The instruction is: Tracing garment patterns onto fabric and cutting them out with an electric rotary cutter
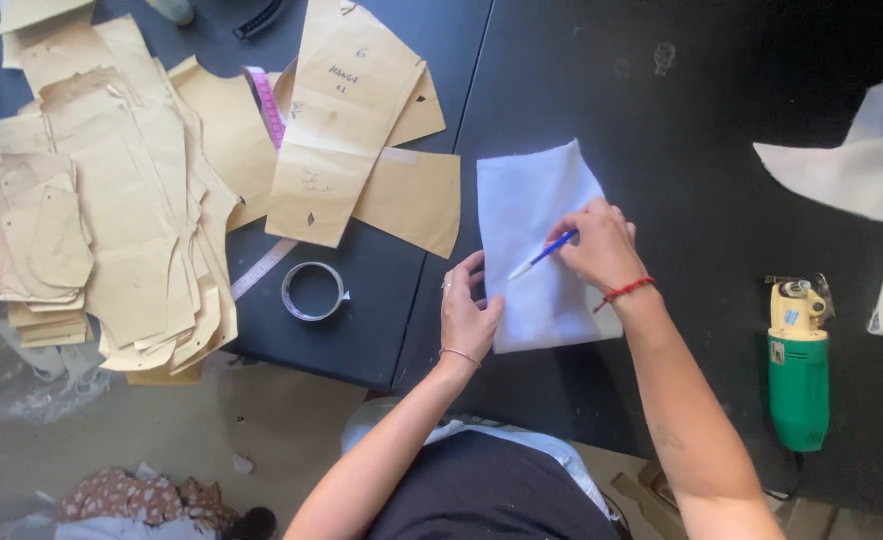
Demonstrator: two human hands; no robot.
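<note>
Bright daylight from the left, soft shadows, slightly soft focus throughout.

One head-worn view, looking steeply down from above the person's chest, close over the black tabletop [662, 120], forearms entering from 6 o'clock, far edge of the work surface toward 12 o'clock

The white fabric [862, 170] (far right) is cut off by the edge.
</note>
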